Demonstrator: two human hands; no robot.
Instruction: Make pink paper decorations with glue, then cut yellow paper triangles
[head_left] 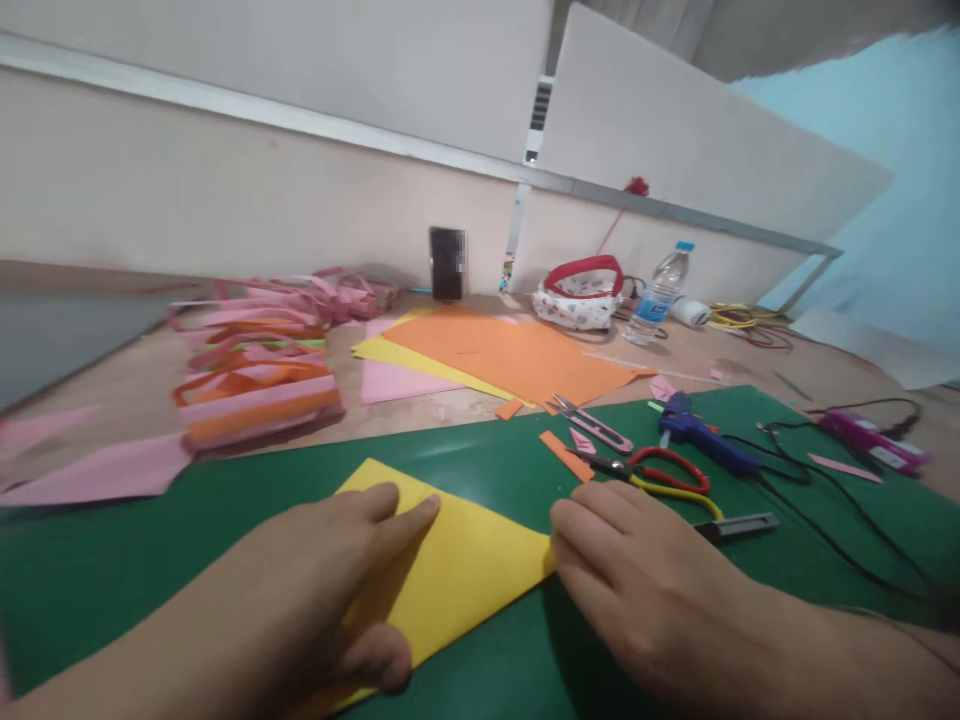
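A yellow sheet of paper (465, 570) lies on a green cutting mat (442, 445), narrowing to a point on the right. My left hand (337, 570) rests over its left part, index finger stretched across the surface and thumb spread to the near edge. At the pointed right end, my right hand (622, 570) has its fingers closed, pinching the tip of the paper. Just beyond the right hand lie scissors (667, 470) with one red and one yellow handle, and a grey and black cutter knife (739, 527).
Pink thread snips (596, 425) and a blue glue gun (705, 435) with a trailing cord lie on the mat's right side. Behind are orange paper (487, 350), pink and orange strips (262, 370), a phone (447, 265), a pouch (577, 295) and a water bottle (660, 295).
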